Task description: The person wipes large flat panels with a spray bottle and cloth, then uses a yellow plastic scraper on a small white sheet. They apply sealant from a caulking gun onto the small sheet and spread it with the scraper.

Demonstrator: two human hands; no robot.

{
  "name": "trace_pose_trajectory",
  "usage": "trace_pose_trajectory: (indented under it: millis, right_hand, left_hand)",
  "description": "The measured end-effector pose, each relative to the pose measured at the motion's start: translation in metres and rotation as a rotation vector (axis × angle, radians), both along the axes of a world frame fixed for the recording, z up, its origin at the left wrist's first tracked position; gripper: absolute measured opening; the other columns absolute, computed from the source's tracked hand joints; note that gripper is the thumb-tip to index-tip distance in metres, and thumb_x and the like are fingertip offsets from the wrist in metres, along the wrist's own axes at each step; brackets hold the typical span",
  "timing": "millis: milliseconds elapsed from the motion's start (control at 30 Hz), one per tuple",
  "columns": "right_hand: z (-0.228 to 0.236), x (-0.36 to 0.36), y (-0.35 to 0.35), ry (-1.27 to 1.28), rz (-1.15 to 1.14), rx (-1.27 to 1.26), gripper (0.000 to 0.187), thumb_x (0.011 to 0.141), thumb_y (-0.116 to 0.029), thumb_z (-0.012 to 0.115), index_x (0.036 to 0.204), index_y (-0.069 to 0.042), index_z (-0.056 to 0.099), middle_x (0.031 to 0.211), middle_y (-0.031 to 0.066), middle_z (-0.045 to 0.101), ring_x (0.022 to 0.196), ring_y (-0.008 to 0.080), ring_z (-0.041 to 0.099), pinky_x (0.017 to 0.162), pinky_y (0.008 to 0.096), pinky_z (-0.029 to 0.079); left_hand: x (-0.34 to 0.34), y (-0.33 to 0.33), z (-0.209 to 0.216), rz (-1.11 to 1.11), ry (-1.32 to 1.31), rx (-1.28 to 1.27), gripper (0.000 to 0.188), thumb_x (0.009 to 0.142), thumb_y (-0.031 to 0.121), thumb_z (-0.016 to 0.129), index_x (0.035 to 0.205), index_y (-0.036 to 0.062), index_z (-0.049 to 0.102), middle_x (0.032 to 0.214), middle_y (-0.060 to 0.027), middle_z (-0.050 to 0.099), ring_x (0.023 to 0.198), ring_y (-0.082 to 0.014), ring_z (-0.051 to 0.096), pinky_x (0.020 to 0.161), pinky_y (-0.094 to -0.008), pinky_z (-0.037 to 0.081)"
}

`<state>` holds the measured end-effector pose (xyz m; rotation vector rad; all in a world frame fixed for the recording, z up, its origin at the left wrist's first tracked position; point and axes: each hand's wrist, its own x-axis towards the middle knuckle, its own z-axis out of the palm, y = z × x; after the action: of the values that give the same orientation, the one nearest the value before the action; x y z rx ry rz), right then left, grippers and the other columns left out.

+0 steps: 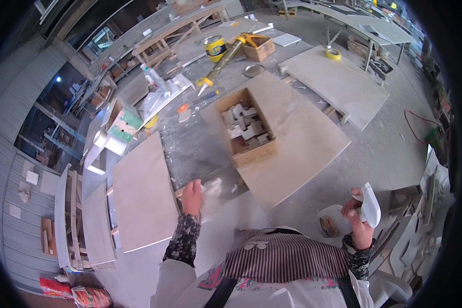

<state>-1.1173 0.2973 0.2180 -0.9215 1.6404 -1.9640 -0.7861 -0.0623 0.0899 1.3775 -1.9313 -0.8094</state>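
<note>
My right hand (361,228), at the right, is wrapped round the neck of a spray bottle. Its white trigger head (372,206) points upward, and the clear body (332,222) with a coloured label tilts off to the left. Near the bench edge, my left hand (192,199) is closed, with a crumpled white cloth (211,188) showing blurred at its fingers. Left of that hand lies a beige panel (145,197). Ahead, a larger beige panel (305,141) bears an open cardboard box (256,156) holding several grey-white blocks (249,126).
Across the grey bench lie a caulking gun (226,60), a yellow can (215,49), a round metal lid (253,70) and a clear bottle (155,81). Another panel (339,82) carries a yellow tape roll (332,53). Offcuts (410,251) stand at my right.
</note>
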Motion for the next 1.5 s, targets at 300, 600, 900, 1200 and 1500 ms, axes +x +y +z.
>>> trace_pose_trajectory:
  millis: [300,600,900,1200,1500]
  right_hand:
    - [-0.019,-0.042,0.038,-0.004,-0.074,-0.036,0.050,0.086,-0.019,0.072,0.127,0.002,0.050,0.077,0.0016,0.055,0.070,0.0102,0.051,0.065,0.0249,0.042]
    - [-0.012,-0.101,0.017,0.061,-0.179,0.100,0.058,0.086,-0.029,0.070,0.128,0.005,0.050,0.070,0.0018,0.053,0.065,0.0107,0.050,0.063,0.0253,0.041]
    - [0.020,-0.192,-0.070,0.215,-0.023,0.205,0.054,0.087,-0.024,0.068,0.129,0.004,0.049,0.073,0.0029,0.053,0.068,0.0121,0.051,0.067,0.0274,0.043]
    - [0.028,-0.220,-0.116,0.117,0.195,0.142,0.046,0.086,-0.017,0.064,0.124,0.004,0.049,0.071,0.0050,0.052,0.065,0.0142,0.051,0.063,0.0283,0.044]
    - [0.029,-0.296,-0.138,0.134,0.368,0.052,0.048,0.086,-0.021,0.068,0.124,0.003,0.050,0.072,0.0055,0.055,0.067,0.0153,0.054,0.064,0.0284,0.045]
  left_hand:
    - [-0.164,-0.060,0.046,-0.235,-0.538,0.231,0.057,0.094,0.050,0.046,0.110,-0.0005,0.066,0.106,-0.0216,0.068,0.104,-0.0368,0.062,0.086,-0.0420,0.046]
    - [-0.105,-0.040,-0.007,-0.075,0.059,0.323,0.037,0.089,0.020,0.047,0.119,0.0044,0.062,0.116,-0.0225,0.064,0.111,-0.0361,0.059,0.090,-0.0387,0.046]
    - [0.041,-0.114,-0.027,-0.075,-0.714,-0.396,0.033,0.079,0.033,0.061,0.100,0.0082,0.069,0.107,-0.0177,0.066,0.114,-0.0368,0.054,0.101,-0.0442,0.042]
    - [0.013,-0.237,0.052,0.728,-0.437,-0.055,0.046,0.093,0.041,0.055,0.107,-0.0014,0.065,0.102,-0.0227,0.068,0.102,-0.0388,0.063,0.091,-0.0426,0.048]
    - [-0.215,-0.037,0.086,-0.040,-0.037,-0.142,0.045,0.093,0.040,0.059,0.124,0.0077,0.060,0.125,-0.0160,0.060,0.120,-0.0333,0.054,0.099,-0.0474,0.042]
